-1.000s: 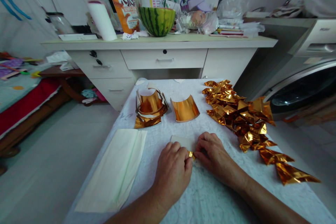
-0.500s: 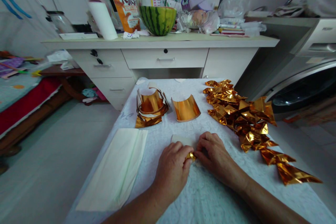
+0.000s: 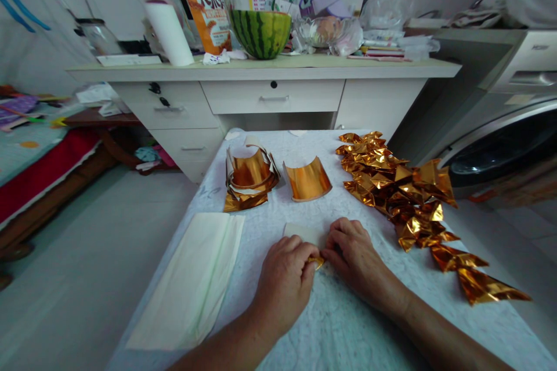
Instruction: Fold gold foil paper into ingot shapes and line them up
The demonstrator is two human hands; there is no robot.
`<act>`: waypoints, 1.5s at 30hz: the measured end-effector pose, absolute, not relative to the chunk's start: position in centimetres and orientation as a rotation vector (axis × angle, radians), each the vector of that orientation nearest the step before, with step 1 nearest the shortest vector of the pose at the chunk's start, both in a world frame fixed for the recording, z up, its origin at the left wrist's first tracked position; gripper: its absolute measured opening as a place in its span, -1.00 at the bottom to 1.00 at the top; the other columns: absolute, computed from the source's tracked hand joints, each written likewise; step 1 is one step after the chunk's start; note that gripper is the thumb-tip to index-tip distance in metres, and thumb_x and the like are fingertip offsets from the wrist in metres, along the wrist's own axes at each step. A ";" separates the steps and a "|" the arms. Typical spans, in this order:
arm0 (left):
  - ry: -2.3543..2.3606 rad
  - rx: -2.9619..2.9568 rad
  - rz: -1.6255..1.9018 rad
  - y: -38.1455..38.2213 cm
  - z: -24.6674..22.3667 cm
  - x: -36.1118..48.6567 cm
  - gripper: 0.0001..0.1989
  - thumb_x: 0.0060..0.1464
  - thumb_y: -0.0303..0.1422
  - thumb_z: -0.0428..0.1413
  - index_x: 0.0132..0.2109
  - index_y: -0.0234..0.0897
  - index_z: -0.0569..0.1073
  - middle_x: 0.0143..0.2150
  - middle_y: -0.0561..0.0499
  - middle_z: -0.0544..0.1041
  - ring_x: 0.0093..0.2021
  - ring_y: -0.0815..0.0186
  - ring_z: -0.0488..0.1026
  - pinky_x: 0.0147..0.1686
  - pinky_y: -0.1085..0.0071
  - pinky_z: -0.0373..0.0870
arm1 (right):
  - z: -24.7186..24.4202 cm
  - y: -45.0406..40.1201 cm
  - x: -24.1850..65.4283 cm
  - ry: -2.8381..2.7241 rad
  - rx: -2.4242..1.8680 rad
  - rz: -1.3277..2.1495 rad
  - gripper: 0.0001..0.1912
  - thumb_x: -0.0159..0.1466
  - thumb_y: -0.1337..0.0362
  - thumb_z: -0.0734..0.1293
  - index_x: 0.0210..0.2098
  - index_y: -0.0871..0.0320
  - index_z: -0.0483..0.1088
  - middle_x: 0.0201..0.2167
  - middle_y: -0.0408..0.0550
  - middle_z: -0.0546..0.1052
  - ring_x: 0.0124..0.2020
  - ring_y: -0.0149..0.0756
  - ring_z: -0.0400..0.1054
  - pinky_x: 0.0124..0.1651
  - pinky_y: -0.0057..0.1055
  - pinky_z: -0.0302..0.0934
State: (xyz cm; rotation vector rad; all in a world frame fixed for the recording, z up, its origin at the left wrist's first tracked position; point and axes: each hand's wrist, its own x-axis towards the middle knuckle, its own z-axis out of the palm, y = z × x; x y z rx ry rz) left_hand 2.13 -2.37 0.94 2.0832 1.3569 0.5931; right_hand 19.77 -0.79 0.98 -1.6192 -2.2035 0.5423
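Near the middle of the cloth-covered table, my left hand [image 3: 285, 272] is closed on a small piece of gold foil [image 3: 318, 261]. My right hand [image 3: 354, 255] touches the foil's right end, its fingers curled and pressed together. A pale paper sheet [image 3: 304, 233] lies partly under both hands. Beyond it stands a curved gold sheet [image 3: 308, 179], with a stack of curled gold sheets [image 3: 251, 174] to its left. Folded gold foil pieces [image 3: 391, 185] are heaped along the right side. White folded paper [image 3: 191, 278] lies flat at the left.
Behind the table [image 3: 270, 145] is a white desk [image 3: 304, 72] bearing a watermelon half [image 3: 261, 32], an orange pouch [image 3: 206, 6] and a paper roll [image 3: 169, 32]. A washing machine [image 3: 513, 104] stands at the right, a bed [image 3: 43, 151] at the left.
The small foil between my fingers has tilted and shows less of its surface. Both hands have stayed almost in place.
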 end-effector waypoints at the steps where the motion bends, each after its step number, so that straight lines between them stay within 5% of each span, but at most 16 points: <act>1: 1.359 2.083 0.595 -2.4 0.9 2.1 -0.86 0.14 -0.51 0.07 -0.26 -0.19 0.48 -0.28 0.04 0.45 -0.18 0.23 0.37 -0.19 0.33 0.25 | 1.0 -0.8 19.7 -2.207 -1.627 0.543 -0.87 0.21 0.40 0.37 -0.45 0.14 0.36 -0.29 -0.02 0.38 -0.21 -0.17 0.22 -0.17 -0.22 0.19; 23: 1.369 2.075 0.505 -1.8 1.0 2.0 -0.86 0.06 -0.54 0.10 -0.25 -0.22 0.46 -0.24 0.02 0.45 -0.14 0.21 0.36 -0.15 0.32 0.25 | 1.0 -1.6 19.6 -2.220 -1.638 0.428 -0.85 0.23 0.23 0.35 -0.33 0.15 0.31 -0.25 0.01 0.35 -0.20 -0.11 0.19 -0.16 -0.15 0.14; 36: 1.369 2.060 0.491 -1.7 1.2 2.0 -0.84 0.06 -0.55 0.11 -0.23 -0.22 0.47 -0.24 0.03 0.45 -0.13 0.22 0.35 -0.14 0.32 0.24 | 0.3 -1.5 20.6 -2.189 -1.680 0.302 -0.51 0.20 0.33 0.32 0.11 0.08 0.18 0.07 0.12 0.31 0.05 0.03 0.16 0.00 -0.01 0.15; 45: 1.346 2.011 0.497 -1.5 1.5 1.8 -0.82 0.04 -0.56 0.09 -0.25 -0.21 0.49 -0.25 0.04 0.45 -0.14 0.24 0.36 -0.14 0.33 0.23 | -0.2 -1.2 21.5 -2.198 -1.696 0.306 -0.21 0.21 0.35 0.27 0.36 0.07 -0.12 0.13 0.15 0.29 0.08 0.04 0.16 0.06 0.05 0.13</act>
